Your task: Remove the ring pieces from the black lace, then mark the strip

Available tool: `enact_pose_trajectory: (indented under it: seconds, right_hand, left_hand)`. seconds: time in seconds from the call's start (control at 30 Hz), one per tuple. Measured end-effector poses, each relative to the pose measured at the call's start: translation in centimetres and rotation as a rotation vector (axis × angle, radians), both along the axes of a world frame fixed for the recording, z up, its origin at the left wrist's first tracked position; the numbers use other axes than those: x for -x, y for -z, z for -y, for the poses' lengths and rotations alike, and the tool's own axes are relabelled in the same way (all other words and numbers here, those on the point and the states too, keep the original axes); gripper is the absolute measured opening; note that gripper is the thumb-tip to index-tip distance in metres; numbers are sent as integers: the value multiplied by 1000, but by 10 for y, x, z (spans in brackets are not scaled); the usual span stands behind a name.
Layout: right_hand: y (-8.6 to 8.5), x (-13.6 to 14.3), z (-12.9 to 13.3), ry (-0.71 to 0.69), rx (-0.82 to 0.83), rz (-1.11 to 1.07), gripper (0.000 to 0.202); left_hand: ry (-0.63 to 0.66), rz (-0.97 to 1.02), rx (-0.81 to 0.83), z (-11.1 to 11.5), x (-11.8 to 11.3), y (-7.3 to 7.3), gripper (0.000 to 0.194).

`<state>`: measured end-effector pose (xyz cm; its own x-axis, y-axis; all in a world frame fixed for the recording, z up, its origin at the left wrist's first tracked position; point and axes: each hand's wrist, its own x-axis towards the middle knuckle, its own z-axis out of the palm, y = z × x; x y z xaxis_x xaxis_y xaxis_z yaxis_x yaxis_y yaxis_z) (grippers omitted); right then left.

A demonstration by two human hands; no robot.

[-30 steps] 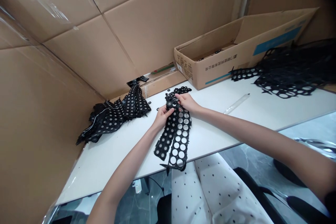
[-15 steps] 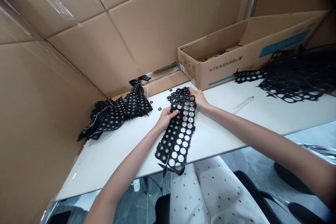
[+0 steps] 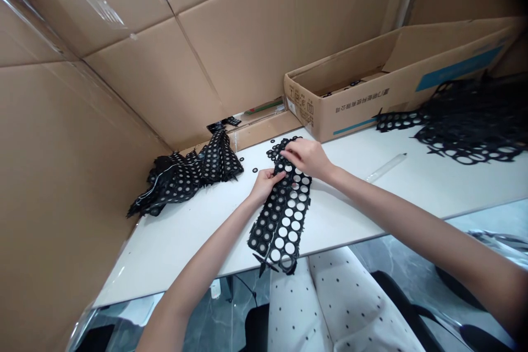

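A black perforated sheet [image 3: 284, 214] hangs toward me over the table's front edge; its right columns have open holes and its left columns hold rings. My left hand [image 3: 264, 183] pinches its left side near the top. My right hand [image 3: 307, 155] lies over the sheet's upper end, fingers closed together, and what they grip is too small to make out. Small black rings [image 3: 274, 152] are heaped just behind the sheet, and a few lie loose to the left.
On the white table [image 3: 185, 242], a pile of perforated black sheets [image 3: 177, 181] lies left. An open cardboard box [image 3: 358, 107] stands at the back right, beside a heap of black scrap sheets [image 3: 474, 121]. A clear tube [image 3: 385, 168] lies on the right.
My right hand has moved left from the sheet's upper right edge to over its top. My left hand keeps its pinch. The view has shifted slightly.
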<state>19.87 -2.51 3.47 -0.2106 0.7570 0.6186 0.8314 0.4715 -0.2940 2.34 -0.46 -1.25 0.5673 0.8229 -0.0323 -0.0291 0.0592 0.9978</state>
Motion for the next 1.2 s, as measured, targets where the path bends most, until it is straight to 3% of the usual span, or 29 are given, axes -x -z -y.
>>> enact_pose_trajectory:
  seconds: [0.1,0.23,0.43,0.53,0.63,0.73,0.87,0.93,1.0,1.1,1.2]
  right_hand:
    - [3,8,2,-122,96,187,47]
    - [10,8,-4,-74,283,260,54]
    - [19,7,-5,-340,366,1,57]
    - [21,9,-8,-396,413,-310,61]
    - [19,-4,-21,-199,348,-690,63]
    - [18,-32,-38,178,202,-863,64]
    - [22,-51,-43,382,277,-418,41]
    - [24,-45,-40,431,356,-212,35]
    - [24,-36,-38,450,330,-79,35]
    - [19,-27,-44,338,182,75,27]
    - [15,-24,-60,122,180,211,24]
  left_hand:
    - [-64,-45,-128,-2,0,0,23]
    - [-60,-66,-237,1,-3,-3,19]
    - [25,-34,-261,3,-1,-8,20]
    - [62,-34,-230,3,2,-11,25]
    - [93,-38,-193,7,3,-14,28]
    - [180,-56,-112,11,3,-15,31]
    - [216,-26,21,11,1,-12,33]
    - [215,-16,50,9,1,-9,32]
    - [231,-22,48,8,0,-9,32]
    - [243,-46,22,8,-1,-9,33]
    - [240,-52,-3,10,-1,-10,33]
